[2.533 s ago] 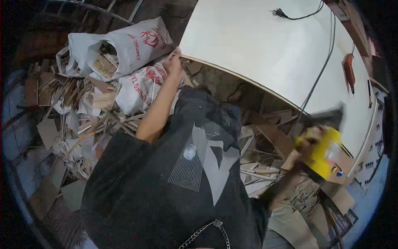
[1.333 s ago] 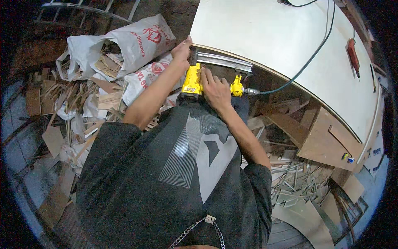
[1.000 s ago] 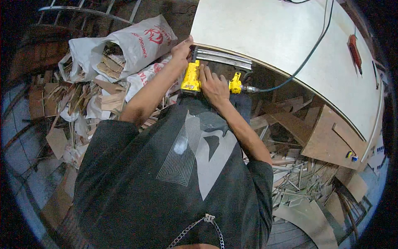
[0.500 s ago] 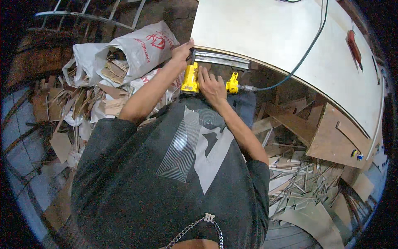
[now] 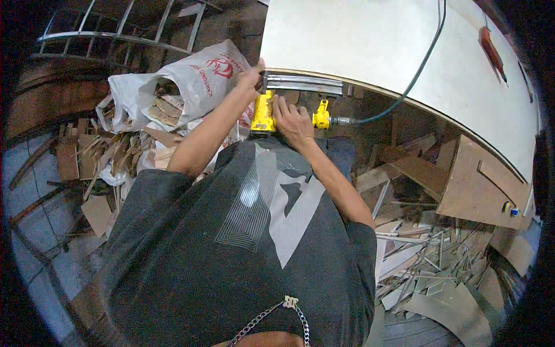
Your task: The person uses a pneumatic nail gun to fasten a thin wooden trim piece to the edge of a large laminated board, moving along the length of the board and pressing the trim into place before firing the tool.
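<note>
My right hand [image 5: 296,121] grips the yellow nail gun with a long silvery magazine [image 5: 264,113], nose by the corner of the broad white flat board [image 5: 347,46], which my left hand [image 5: 250,79] clasps. Best keep it square (fingers clear of that nose).

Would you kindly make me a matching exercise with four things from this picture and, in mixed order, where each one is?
Things:
1. Nail gun
2. Left hand
3. Open sack
4. Hose

Places:
A. Curving over the near edge of the white board
B. In the right hand
C. At the white board's near left corner
D. Lying to the left of the left hand, with wood scraps in its mouth

Pairs: 1-B, 2-C, 3-D, 4-A
</note>
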`<state>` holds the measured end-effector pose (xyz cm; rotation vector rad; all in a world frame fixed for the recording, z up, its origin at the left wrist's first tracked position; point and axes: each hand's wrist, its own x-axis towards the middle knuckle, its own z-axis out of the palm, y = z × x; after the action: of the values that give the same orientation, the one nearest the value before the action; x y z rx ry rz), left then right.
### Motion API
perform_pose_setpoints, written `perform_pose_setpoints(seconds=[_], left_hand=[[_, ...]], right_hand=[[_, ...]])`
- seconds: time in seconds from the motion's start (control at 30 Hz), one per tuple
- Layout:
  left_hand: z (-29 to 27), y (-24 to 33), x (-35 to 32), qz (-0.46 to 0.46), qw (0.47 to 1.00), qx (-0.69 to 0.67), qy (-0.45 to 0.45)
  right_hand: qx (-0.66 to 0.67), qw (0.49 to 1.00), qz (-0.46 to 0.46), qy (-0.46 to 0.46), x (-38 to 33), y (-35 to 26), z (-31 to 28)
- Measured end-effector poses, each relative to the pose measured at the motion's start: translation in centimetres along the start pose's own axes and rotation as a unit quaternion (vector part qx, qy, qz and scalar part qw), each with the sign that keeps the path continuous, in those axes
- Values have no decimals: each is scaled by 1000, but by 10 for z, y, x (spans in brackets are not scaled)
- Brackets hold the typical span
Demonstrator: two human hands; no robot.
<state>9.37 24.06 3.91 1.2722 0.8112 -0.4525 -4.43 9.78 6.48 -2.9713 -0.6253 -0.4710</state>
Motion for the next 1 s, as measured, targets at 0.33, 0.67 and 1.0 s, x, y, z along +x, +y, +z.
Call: perform_pose_setpoints(seconds=[0.33,0.67,1.0], left_hand=[[-2,1,7,9,999,-44,-9],[-3,3,-5,25,999,-46,-9],[-6,-3,6,50,997,-64,19]], right_hand=[[2,1000,-4,5,2,-1,-4],[0,1000,-3,-2,1,-1,-3],[-5,1000,-11,-7,1,-2,-4]])
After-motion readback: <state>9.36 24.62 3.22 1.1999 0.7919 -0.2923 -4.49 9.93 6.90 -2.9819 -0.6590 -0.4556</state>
